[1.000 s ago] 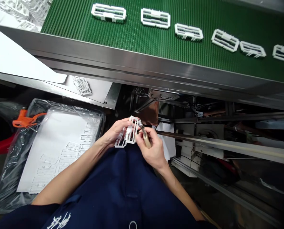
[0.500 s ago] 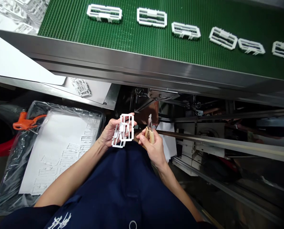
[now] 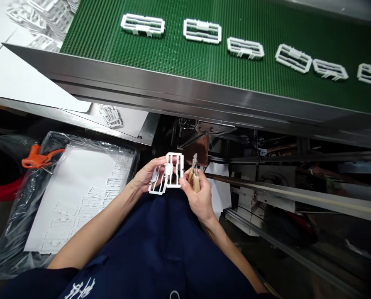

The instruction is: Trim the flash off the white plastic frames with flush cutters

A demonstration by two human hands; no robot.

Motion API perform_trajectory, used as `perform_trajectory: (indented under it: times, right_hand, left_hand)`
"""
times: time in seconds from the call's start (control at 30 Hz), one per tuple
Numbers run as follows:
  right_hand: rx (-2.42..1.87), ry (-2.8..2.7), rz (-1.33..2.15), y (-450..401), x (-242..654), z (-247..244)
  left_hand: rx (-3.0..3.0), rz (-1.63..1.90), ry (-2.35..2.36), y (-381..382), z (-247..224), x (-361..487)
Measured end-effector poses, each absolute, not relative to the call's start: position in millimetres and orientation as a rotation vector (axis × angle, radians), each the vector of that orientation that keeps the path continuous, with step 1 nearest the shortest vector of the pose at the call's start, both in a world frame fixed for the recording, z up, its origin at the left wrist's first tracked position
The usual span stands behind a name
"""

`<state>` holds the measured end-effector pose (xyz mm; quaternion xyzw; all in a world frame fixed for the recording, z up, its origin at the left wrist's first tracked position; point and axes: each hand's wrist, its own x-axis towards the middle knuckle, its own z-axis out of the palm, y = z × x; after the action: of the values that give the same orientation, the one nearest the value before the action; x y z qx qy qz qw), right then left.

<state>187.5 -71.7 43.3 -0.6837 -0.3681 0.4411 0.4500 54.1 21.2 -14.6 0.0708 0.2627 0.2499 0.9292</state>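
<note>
My left hand [image 3: 145, 174] is closed on two white plastic frames. One frame [image 3: 174, 170] stands upright toward the right, and the other frame [image 3: 157, 181] hangs lower, partly behind the fingers. My right hand [image 3: 200, 198] is wrapped round a pair of nippers [image 3: 195, 173] with pale handles, their metal tip pointing up. The thumb of that hand touches the right edge of the upright frame.
A green conveyor belt [image 3: 173, 54] with several white frames crosses the top behind a metal rail [image 3: 204, 93]. At the left are an orange tool [image 3: 37, 157] and a plastic-lined bin holding a white sheet [image 3: 76, 182]. Frames are piled at the upper left.
The upright frame has moved right, toward my right hand, whose thumb now meets its edge. The belt and its frames appear slightly lower in view.
</note>
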Motion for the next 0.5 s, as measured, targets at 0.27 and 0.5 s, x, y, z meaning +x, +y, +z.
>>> perform_trajectory:
  times: [0.27, 0.5]
  right_hand:
    - [-1.871, -0.999, 0.903, -74, 204, 45]
    - [-1.897, -1.815, 0.624, -65, 192, 43]
  left_hand:
    - [0.045, 0.493, 0.537, 27, -26, 53]
    - [0.382, 0.609, 0.876, 21, -17, 75]
